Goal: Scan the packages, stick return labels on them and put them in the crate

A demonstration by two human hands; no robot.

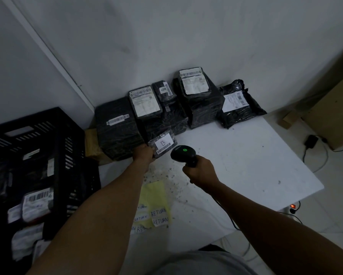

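Head view: a small black-wrapped package (162, 144), bearing a white label marked "B" and a barcode strip, is lying on the white surface (255, 165) just in front of the row of larger black parcels (200, 100). It is looking light and soft, its film probably slippery, so pinching an edge should suit it. The left hand (144, 155) is gripping its left edge. The right hand (201, 172) is curling round a scanner (183, 153), aiming it at the package. The crate (35, 147) is standing left of the package.
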